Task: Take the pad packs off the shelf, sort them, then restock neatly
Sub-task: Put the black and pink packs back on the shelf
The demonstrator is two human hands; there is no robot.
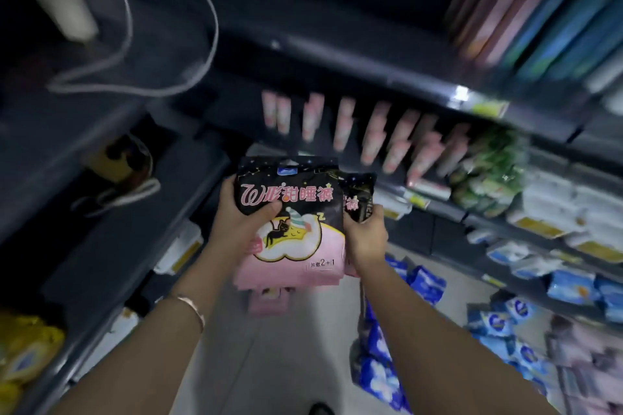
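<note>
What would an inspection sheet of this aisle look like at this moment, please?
Surface: pale floor, seen between the arms.
Job's things: front pack and second pack, both black-and-pink, held up; pink packs stand in a row behind.
Clutter: blue packs heaped low at right.
Hands: left hand grips the front pack; right hand grips the second pack.
Cables: white cable loops at upper left.
Surroundings: dark shelves, stocked at right; blurred.
</note>
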